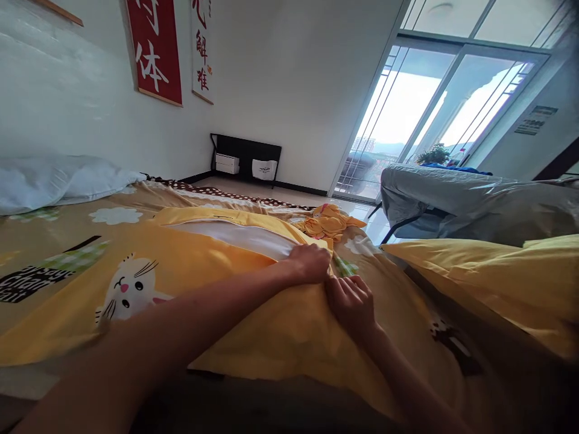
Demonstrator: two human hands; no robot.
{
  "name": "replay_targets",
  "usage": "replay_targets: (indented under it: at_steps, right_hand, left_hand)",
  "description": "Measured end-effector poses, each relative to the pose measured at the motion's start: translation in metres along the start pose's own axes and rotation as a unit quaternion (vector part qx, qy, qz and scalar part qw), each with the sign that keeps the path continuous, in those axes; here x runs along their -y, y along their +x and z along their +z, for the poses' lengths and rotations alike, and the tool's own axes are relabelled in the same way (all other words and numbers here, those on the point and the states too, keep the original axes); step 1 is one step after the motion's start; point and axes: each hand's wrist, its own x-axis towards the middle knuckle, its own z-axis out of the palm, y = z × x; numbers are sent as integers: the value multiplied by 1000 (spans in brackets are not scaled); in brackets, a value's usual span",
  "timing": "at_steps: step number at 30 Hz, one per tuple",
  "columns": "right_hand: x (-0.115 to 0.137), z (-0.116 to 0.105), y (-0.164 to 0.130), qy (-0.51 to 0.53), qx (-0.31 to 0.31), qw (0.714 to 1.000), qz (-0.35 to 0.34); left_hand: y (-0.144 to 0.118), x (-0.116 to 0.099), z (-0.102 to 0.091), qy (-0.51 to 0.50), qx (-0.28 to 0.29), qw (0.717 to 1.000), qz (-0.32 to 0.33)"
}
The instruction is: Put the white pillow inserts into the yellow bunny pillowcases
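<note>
A yellow duvet cover (190, 265) with a cartoon cat print lies across the bed. White inner quilt (239, 236) shows through its opening. My left hand (310, 263) reaches far forward and pinches the edge of the cover at that opening. Just to its right, my right hand (350, 304) grips a fold of the same yellow fabric, fingers curled in. A crumpled yellow cloth (328, 221) sits beyond the hands near the bed's far edge.
A white pillow (58, 181) lies at the left by the wall. A yellow pillow (488, 277) rests at the right. A grey-covered chair (461, 202) stands past the bed, before glass doors (407, 114). A black shelf (246, 158) holds boxes at the far wall.
</note>
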Motion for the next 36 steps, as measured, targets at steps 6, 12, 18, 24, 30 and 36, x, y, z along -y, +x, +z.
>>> replay_targets:
  at_steps: [6, 12, 18, 24, 30, 36]
  right_hand:
    - [-7, 3, -10, 2, 11, 1000, -10]
    - [3, -12, 17, 43, -5, 997, 59]
    - [28, -22, 49, 17, 13, 1000, 21]
    - [32, -24, 43, -9, -1, 1000, -27]
    - [20, -23, 28, -15, -8, 999, -33]
    - [36, -38, 54, 78, 17, 995, 60]
  left_hand:
    - [-12, 32, -10, 17, -15, 1000, 0]
    - [-41, 38, -14, -14, -40, 997, 65]
    - [-57, 33, -9, -16, -73, 992, 98]
    - [-66, 40, -7, 7, -83, 993, 87]
    - [-84, 66, -19, 17, -101, 994, 33]
    - [-109, 85, -30, 45, -118, 992, 0]
